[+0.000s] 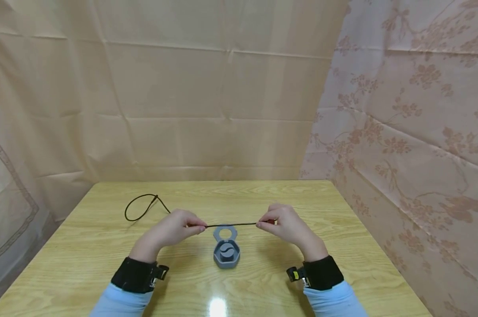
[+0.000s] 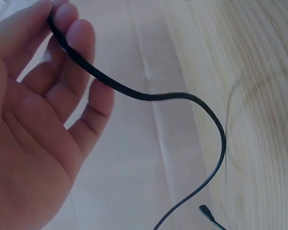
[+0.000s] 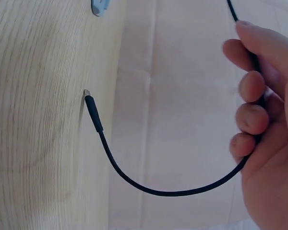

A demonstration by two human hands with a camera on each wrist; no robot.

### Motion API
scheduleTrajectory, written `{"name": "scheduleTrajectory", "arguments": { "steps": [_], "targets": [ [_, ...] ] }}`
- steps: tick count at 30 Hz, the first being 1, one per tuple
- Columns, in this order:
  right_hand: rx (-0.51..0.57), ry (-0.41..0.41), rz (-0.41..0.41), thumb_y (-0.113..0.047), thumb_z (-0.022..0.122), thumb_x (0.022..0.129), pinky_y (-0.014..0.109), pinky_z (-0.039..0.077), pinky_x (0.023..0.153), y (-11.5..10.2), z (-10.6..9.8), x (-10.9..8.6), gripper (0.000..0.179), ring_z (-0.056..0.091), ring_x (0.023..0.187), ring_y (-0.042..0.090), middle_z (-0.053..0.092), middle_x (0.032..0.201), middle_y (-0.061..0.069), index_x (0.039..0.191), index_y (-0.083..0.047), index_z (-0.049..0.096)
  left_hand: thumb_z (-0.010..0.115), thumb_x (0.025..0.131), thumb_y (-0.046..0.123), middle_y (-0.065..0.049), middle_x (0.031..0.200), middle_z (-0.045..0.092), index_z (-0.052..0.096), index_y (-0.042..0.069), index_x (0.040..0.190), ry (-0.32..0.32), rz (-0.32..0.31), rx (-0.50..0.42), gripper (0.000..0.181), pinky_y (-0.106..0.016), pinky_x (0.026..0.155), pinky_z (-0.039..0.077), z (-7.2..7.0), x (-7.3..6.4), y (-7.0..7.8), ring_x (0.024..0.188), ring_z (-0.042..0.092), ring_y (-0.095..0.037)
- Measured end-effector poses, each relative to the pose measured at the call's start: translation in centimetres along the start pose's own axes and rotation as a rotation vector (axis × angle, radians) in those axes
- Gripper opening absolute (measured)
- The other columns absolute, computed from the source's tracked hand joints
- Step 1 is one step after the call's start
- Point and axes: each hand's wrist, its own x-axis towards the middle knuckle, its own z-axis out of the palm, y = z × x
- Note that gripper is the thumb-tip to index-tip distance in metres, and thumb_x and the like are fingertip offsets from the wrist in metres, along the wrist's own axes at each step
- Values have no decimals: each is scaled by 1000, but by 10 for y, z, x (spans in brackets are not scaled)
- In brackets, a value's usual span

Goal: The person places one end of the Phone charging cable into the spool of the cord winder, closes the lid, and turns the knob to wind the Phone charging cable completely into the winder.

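Observation:
A thin black cable is stretched nearly level between the two hands. My left hand pinches it between thumb and fingertips. In the left wrist view the cable bends away from those fingers, and a small black plug shows lower down. My right hand grips the other side with fingers curled round it. From there, in the right wrist view, the cable's end hangs in a curve to a plug with a metal tip. Under the stretch sits a grey cable winder, its ring-shaped lid folded back.
The wooden table carries the winder in front of the person. A loop of the cable lies or hangs left of the left hand. Beige cloth stands behind the table, and a flowered curtain runs along the right.

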Motion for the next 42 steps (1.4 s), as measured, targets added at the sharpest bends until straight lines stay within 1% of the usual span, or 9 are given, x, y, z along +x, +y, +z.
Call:
{"name": "scheduleTrajectory", "arguments": {
  "steps": [5,9,14,19,23,28,33,39,42],
  "targets": [
    [20,-140,49,-20,76,94,26,47,58,-1,-1,-1,7,53,68,6,59,79,-14,91,-18,82,69,99,17,8,98,73,82,18,103,-57,-33,4,14,-31,73,55,2,1,1,87,65,-9],
    [30,-212,51,-19,77,93,27,48,60,-1,-3,-3,7,52,71,7,58,81,-13,90,-19,83,70,98,16,10,96,72,82,16,103,-67,-13,7,13,-31,73,55,4,2,1,86,65,-9],
    [29,-253,55,-19,76,94,26,47,60,2,-2,-3,7,51,70,7,57,80,-12,90,-17,82,72,97,16,11,92,66,82,13,104,-76,-6,23,13,-31,71,53,6,4,4,83,62,-11],
    [15,-290,113,-21,74,96,27,48,64,1,-1,-2,8,54,73,8,61,84,-12,93,-16,81,72,97,16,10,94,70,78,12,104,-84,-52,24,10,-35,76,55,8,4,5,86,65,-9],
    [6,-331,160,-20,75,95,28,50,66,-1,0,-2,5,56,73,7,64,84,-14,93,-20,80,70,98,13,7,90,70,75,11,100,-137,-71,-14,6,-38,75,55,10,4,8,83,64,-12],
    [25,-396,234,-18,77,92,29,50,64,-6,3,-4,7,57,69,8,65,77,-15,86,-21,80,68,99,12,2,88,70,74,12,95,-192,-67,-16,8,-38,72,52,16,5,10,78,60,-13],
    [-3,-431,287,-18,78,92,30,49,64,-7,9,-5,11,55,66,7,65,74,-15,81,-21,79,68,99,13,0,86,70,75,13,92,-188,-77,-5,10,-37,69,50,20,6,10,75,58,-14],
    [-15,-445,296,-16,79,90,30,48,64,-9,16,-3,11,55,66,8,64,74,-14,80,-21,78,69,98,13,8,78,65,74,13,88,-183,-56,37,12,-34,66,49,22,7,11,70,56,-11],
    [-24,-454,305,-16,79,91,30,49,65,-10,20,-3,12,55,67,8,64,75,-14,81,-23,78,69,98,12,9,76,64,74,13,85,-186,-50,50,14,-33,65,49,23,7,12,68,56,-10]
  ]
}}
